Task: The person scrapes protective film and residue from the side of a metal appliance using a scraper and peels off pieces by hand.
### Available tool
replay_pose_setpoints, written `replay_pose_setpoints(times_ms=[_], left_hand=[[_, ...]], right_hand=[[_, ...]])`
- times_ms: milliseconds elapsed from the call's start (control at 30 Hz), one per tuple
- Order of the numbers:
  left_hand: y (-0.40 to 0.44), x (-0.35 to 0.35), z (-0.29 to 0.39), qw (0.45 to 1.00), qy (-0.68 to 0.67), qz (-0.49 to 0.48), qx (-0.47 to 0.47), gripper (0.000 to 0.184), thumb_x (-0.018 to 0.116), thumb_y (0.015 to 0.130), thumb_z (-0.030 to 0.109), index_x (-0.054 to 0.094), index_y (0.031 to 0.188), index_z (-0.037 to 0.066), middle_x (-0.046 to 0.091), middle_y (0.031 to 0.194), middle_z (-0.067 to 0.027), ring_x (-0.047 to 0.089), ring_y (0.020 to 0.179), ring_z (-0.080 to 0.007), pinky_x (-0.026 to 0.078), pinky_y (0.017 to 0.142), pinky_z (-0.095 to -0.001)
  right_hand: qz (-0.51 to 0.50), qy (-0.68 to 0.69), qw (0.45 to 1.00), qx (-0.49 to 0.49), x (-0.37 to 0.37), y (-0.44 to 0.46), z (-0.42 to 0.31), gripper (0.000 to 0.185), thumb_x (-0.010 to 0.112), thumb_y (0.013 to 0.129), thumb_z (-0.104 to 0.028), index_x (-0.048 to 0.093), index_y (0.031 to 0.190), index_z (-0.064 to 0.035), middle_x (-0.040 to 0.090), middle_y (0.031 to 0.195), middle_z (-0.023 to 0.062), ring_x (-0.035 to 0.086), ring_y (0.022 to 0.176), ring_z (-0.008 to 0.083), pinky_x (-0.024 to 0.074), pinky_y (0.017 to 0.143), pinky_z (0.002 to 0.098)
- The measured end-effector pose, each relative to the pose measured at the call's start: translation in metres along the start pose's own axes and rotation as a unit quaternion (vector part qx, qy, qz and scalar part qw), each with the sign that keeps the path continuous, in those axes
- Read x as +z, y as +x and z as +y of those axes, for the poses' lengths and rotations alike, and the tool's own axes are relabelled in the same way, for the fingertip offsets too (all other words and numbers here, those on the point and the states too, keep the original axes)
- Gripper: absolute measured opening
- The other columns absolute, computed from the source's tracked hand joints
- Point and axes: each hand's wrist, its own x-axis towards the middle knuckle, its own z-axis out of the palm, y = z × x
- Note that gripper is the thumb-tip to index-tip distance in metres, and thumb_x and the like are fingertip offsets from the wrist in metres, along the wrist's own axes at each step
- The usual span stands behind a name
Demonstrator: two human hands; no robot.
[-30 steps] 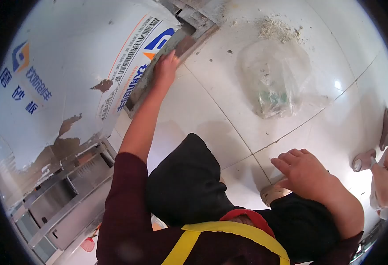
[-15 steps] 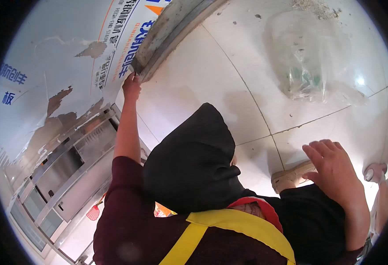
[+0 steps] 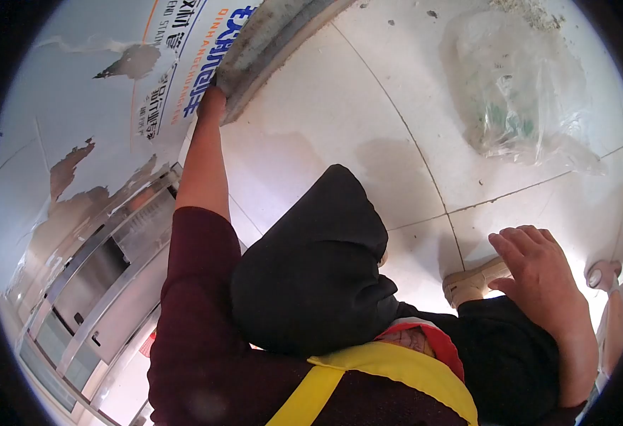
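My left arm stretches forward, and my left hand is at the edge of a film-covered panel, beside a grey, worn strip along the floor. Its fingers are hidden there, so what they touch or hold does not show. My right hand hangs in the air over my black-trousered leg, its fingers stretched out and thumb apart, with nothing in it. Between the two hands rises my bent knee in black cloth.
A clear plastic bag with something greenish inside lies on the white tiled floor. Debris is scattered beyond it. At the left stands a metal frame. Another person's foot shows at the right edge.
My left hand has reached farther forward along the panel edge, and its fingers have gone out of sight. My right hand has hardly moved.
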Motion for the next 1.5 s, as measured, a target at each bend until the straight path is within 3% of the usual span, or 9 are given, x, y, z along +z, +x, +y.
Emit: replay_pose_setpoints(times_ms=[167,233,500,700,833,1067,1233,1300,1500], left_hand=[[-0.013,-0.038,0.051,0.983,-0.162,0.065,-0.052,0.03,0.047,0.087,0.027,0.057,0.103,0.003,0.057,0.068,-0.0133,0.049,0.043,-0.0239,0.039,0.038,-0.035],[-0.036,-0.105,0.099,0.921,-0.317,-0.147,-0.171,0.029,0.049,0.087,0.026,0.058,0.103,0.004,0.059,0.073,-0.0135,0.054,0.049,-0.026,0.042,0.043,-0.0368],[-0.011,0.002,0.001,0.977,0.115,0.171,0.059,0.027,0.051,0.084,0.014,0.059,0.107,0.005,0.063,0.081,-0.0155,0.062,0.072,-0.0329,0.048,0.061,-0.0434],[-0.042,-0.086,0.083,0.957,-0.283,-0.037,-0.059,0.022,0.056,0.084,0.024,0.063,0.094,0.005,0.063,0.073,-0.0145,0.062,0.069,-0.0314,0.049,0.06,-0.0401],[-0.021,-0.007,-0.015,0.96,0.135,0.185,0.16,0.025,0.055,0.082,0.018,0.061,0.102,0.005,0.063,0.081,-0.0177,0.06,0.078,-0.0384,0.049,0.069,-0.0436],[-0.075,-0.142,0.125,0.893,-0.39,-0.133,-0.178,0.032,0.045,0.092,0.034,0.056,0.074,0.008,0.048,0.052,-0.0035,0.04,0.033,-0.0123,0.03,0.032,-0.0287],[-0.038,-0.012,-0.003,0.958,-0.185,0.211,0.061,0.025,0.046,0.092,0.03,0.055,0.085,0.009,0.049,0.055,-0.004,0.039,0.035,-0.0135,0.032,0.032,-0.0277],[-0.059,-0.086,0.064,0.913,-0.331,-0.16,-0.175,0.031,0.046,0.092,0.033,0.052,0.071,0.01,0.046,0.05,-0.002,0.036,0.032,-0.0128,0.029,0.032,-0.0287],[-0.064,-0.045,0.022,0.957,-0.268,0.101,-0.036,0.03,0.051,0.09,0.037,0.059,0.097,0.009,0.06,0.066,-0.0068,0.056,0.052,-0.0198,0.043,0.045,-0.035]], right_hand=[[0.003,0.005,1.0,-0.008,0.004,0.004,0.0,0.056,0.074,0.065,-0.015,0.054,0.115,-0.0018,0.058,0.11,0.0137,0.054,0.104,0.0271,0.042,0.092,0.0376],[0.001,0.004,1.0,-0.011,0.001,0.006,0.0,0.055,0.074,0.065,-0.015,0.054,0.115,-0.0018,0.058,0.11,0.0138,0.054,0.104,0.0271,0.0421,0.091,0.0376],[0.007,-0.009,1.0,-0.015,0.002,0.006,-0.001,0.055,0.074,0.064,-0.016,0.054,0.114,-0.0015,0.059,0.109,0.0136,0.055,0.102,0.0272,0.0424,0.09,0.0375],[0.03,-0.006,0.999,-0.014,0.001,0.004,0.0,0.055,0.075,0.062,-0.017,0.055,0.111,-0.0012,0.059,0.108,0.0133,0.055,0.101,0.027,0.0427,0.089,0.0374],[0.029,-0.006,1.0,-0.008,-0.002,0.007,0.002,0.055,0.075,0.062,-0.017,0.055,0.111,-0.0014,0.059,0.107,0.0132,0.055,0.101,0.0268,0.0426,0.089,0.0372],[0.019,-0.013,1.0,-0.016,-0.002,0.011,-0.001,0.056,0.075,0.063,-0.018,0.055,0.112,-0.0026,0.058,0.108,0.0129,0.054,0.102,0.0266,0.0419,0.09,0.0368],[0.018,0.001,1.0,0.002,-0.002,0.011,0.002,0.056,0.075,0.063,-0.018,0.054,0.113,-0.0026,0.058,0.109,0.0128,0.054,0.103,0.0265,0.0418,0.09,0.0373],[0.003,-0.006,1.0,0.006,0.0,0.011,0.002,0.056,0.076,0.063,-0.018,0.054,0.113,-0.0025,0.058,0.109,0.0128,0.054,0.103,0.0265,0.0418,0.09,0.0373],[0.017,-0.012,1.0,-0.003,-0.005,0.016,-0.002,0.056,0.076,0.063,-0.017,0.054,0.113,-0.0027,0.058,0.109,0.0127,0.054,0.103,0.0266,0.042,0.091,0.0373]])
